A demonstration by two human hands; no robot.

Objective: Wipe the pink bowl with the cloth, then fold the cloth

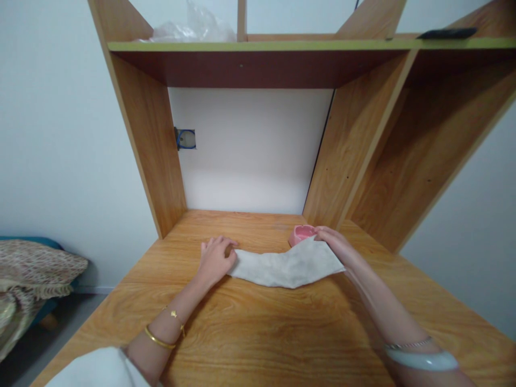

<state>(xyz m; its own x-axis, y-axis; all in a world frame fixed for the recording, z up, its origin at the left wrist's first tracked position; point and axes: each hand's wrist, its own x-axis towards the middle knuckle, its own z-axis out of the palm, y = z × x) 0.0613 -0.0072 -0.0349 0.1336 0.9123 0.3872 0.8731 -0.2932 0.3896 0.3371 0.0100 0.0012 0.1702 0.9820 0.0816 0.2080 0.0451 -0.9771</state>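
A pale grey-white cloth (288,266), folded into a long strip, stretches between my two hands over the wooden desk. Its middle sags toward the desktop. My left hand (216,255) has its fingers curled, with the thumb and forefinger at the strip's left end. At the other end, my right hand (332,242) grips the raised upper corner of the cloth, its fingers partly behind it. Just beyond that corner stands a small pink bowl (296,236), close to my right fingertips. The cloth hides part of the bowl, and I cannot tell whether those fingers touch it.
The wooden desktop (266,328) runs back to a white panel between upright wooden sides. Overhead, a green-edged shelf (258,47) carries clear plastic wrap (197,27) and a flat dark object (447,34). An open socket box (186,139) is at the back left.
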